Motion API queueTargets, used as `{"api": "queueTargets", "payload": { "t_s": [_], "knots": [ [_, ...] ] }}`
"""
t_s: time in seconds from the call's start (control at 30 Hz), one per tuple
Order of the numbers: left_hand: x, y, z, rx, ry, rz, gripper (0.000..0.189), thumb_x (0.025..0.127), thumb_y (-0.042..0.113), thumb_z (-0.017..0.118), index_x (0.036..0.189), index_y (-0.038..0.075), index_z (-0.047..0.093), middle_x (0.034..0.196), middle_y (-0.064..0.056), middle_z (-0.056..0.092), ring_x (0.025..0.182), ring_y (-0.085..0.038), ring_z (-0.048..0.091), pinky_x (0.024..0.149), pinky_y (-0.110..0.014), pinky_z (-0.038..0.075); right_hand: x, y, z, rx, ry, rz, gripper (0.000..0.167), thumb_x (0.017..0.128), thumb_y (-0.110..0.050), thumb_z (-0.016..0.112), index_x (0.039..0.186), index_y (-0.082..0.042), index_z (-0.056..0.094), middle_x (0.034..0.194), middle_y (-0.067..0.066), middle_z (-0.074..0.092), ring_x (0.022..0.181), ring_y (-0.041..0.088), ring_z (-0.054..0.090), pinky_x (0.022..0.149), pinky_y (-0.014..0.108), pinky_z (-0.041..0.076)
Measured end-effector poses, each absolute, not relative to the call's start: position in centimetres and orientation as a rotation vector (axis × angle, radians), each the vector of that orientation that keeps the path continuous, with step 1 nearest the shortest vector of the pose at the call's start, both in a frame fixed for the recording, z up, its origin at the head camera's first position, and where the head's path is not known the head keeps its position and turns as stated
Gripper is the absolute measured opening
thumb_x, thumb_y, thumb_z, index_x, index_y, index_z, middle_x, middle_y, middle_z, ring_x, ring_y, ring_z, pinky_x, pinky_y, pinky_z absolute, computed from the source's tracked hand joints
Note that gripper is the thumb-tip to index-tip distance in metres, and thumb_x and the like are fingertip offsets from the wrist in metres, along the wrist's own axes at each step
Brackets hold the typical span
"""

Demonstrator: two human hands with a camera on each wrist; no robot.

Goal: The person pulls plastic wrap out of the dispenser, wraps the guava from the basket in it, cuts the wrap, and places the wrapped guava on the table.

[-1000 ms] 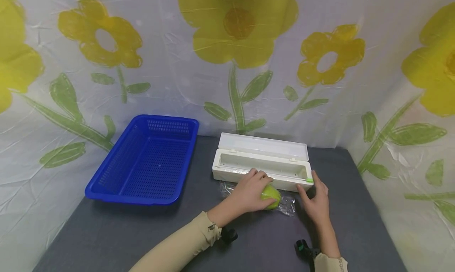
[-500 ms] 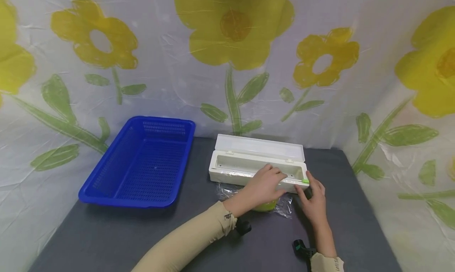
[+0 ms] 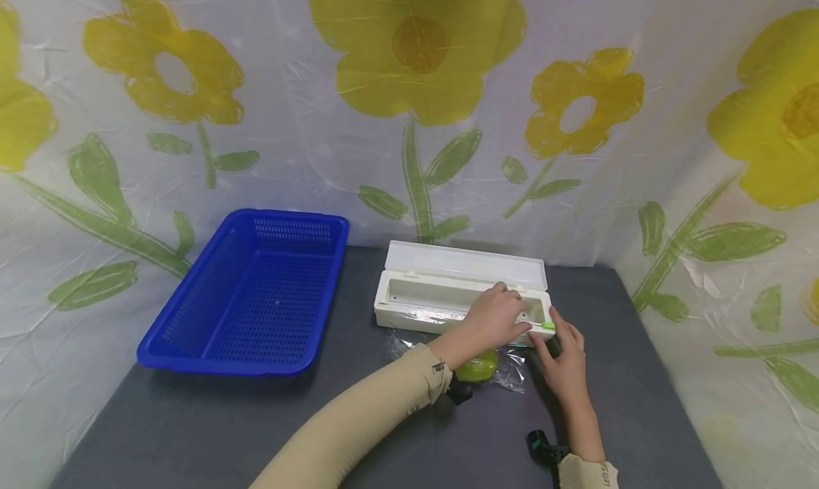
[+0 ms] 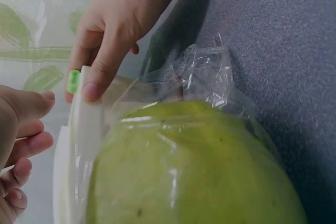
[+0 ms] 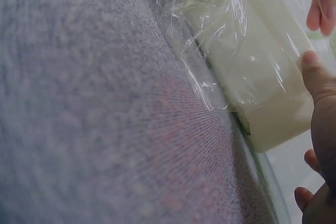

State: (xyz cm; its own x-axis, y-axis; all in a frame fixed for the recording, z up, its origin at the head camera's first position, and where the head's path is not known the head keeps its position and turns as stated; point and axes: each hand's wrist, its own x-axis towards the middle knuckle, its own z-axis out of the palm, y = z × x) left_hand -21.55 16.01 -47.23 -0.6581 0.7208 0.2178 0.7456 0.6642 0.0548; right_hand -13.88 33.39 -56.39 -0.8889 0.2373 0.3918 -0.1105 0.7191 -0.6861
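Note:
A white cling film dispenser [image 3: 409, 317], lid tipped back, stands lengthwise on the table. At its right end is a green slide cutter [image 3: 548, 325]. My right hand [image 3: 566, 361] grips that end, thumb on the front wall [image 5: 278, 119] and fingers round the side. Over the right part of the trough hovers my left hand [image 3: 495, 317], its fingers loosely bent and apart from the cutter [image 4: 73, 81] in the left wrist view. In front of the dispenser lies a yellow-green fruit [image 4: 184, 166] under clear cling film [image 3: 512, 369]. My left wrist partly hides it.
A blue perforated plastic basket [image 3: 233, 357] stands on the left of the dark grey table [image 3: 384, 446]. Behind the table hangs a flower-printed curtain [image 3: 288, 119], close to the dispenser's raised lid [image 3: 467, 261].
My left hand has left the fruit and moved right and up over the dispenser's trough. The right hand keeps its hold on the dispenser's end. The head view has shifted slightly.

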Motion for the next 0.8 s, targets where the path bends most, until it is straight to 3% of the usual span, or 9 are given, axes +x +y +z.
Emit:
{"api": "queueTargets", "payload": {
  "t_s": [0.17,0.37,0.57,0.8],
  "knots": [
    [-21.7,17.1,-47.5,-1.194,-2.690,-0.183,0.038,0.101,0.051,0.069,0.127,0.025,0.079,0.121,0.009,0.076,0.101,-0.011,0.062,0.089,-0.023,0.047,-13.9,33.5,-56.3,-0.078,-2.444,1.049,0.065,0.097,-0.008,0.076,0.157,-0.001,0.049,0.152,0.031,0.053,0.142,0.052,0.038,0.108,0.078,0.032],
    [-21.8,18.3,-47.7,-1.248,-2.660,-0.146,0.029,0.103,0.049,0.067,0.106,0.024,0.082,0.105,0.011,0.077,0.094,-0.007,0.064,0.090,-0.024,0.042,-13.7,33.7,-56.4,-0.068,-2.447,1.036,0.065,0.097,-0.005,0.074,0.157,-0.001,0.049,0.151,0.031,0.053,0.142,0.053,0.038,0.107,0.078,0.032],
    [-21.9,19.0,-48.1,-1.294,-2.628,-0.143,0.022,0.103,0.042,0.068,0.105,0.026,0.083,0.100,0.012,0.077,0.088,-0.007,0.064,0.089,-0.024,0.043,-13.7,33.7,-56.6,-0.031,-2.427,1.033,0.065,0.095,0.000,0.074,0.155,0.001,0.050,0.148,0.032,0.055,0.138,0.055,0.039,0.105,0.078,0.033],
    [-22.1,19.4,-48.3,-1.284,-2.612,-0.112,0.022,0.102,0.039,0.069,0.090,0.026,0.081,0.092,0.014,0.075,0.082,-0.006,0.064,0.088,-0.025,0.044,-13.9,33.8,-56.8,-0.038,-2.426,1.019,0.067,0.094,-0.001,0.076,0.155,-0.001,0.050,0.147,0.033,0.055,0.138,0.055,0.039,0.104,0.078,0.033]
  ]
}}
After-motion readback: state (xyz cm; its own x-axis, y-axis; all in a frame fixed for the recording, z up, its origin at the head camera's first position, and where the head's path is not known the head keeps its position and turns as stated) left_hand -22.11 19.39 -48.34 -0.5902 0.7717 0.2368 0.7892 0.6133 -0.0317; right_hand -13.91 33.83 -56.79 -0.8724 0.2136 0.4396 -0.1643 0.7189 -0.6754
